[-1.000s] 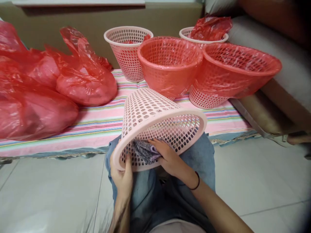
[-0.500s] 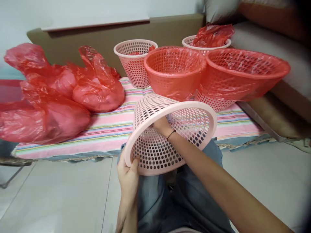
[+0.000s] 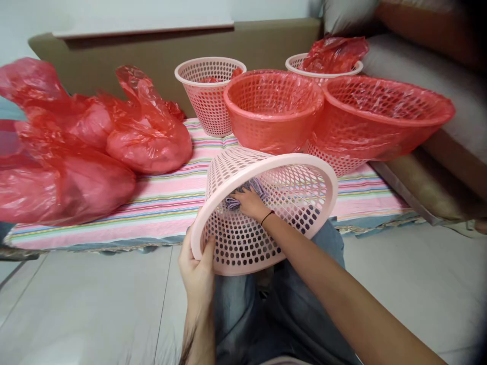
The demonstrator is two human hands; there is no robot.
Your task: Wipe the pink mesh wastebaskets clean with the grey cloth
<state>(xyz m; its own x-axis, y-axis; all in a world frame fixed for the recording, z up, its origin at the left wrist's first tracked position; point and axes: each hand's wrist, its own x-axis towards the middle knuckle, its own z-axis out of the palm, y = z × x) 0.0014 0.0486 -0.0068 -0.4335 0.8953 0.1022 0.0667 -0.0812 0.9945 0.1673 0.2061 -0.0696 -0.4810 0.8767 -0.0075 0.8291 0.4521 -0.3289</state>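
Observation:
A pale pink perforated basket (image 3: 304, 182) lies tipped on its side over my lap, its mouth facing me. My left hand (image 3: 197, 274) grips its lower left rim, thumb on the inside. My right hand (image 3: 249, 202) reaches deep inside the basket and presses a greyish-purple cloth (image 3: 243, 195) against the inner wall near the bottom. A black band circles my right wrist.
A striped pink mat (image 3: 167, 200) lies ahead on the tiled floor. On it sit bulging red plastic bags (image 3: 95, 147) at left and several baskets behind: a pink one (image 3: 209, 96) and bag-lined ones (image 3: 272, 109), (image 3: 380, 119). A sofa edge (image 3: 437, 177) runs along the right.
My right hand moved from the basket's rim area deep into the basket with the cloth. The basket tilted its mouth more toward me; my left hand kept its grip on the rim.

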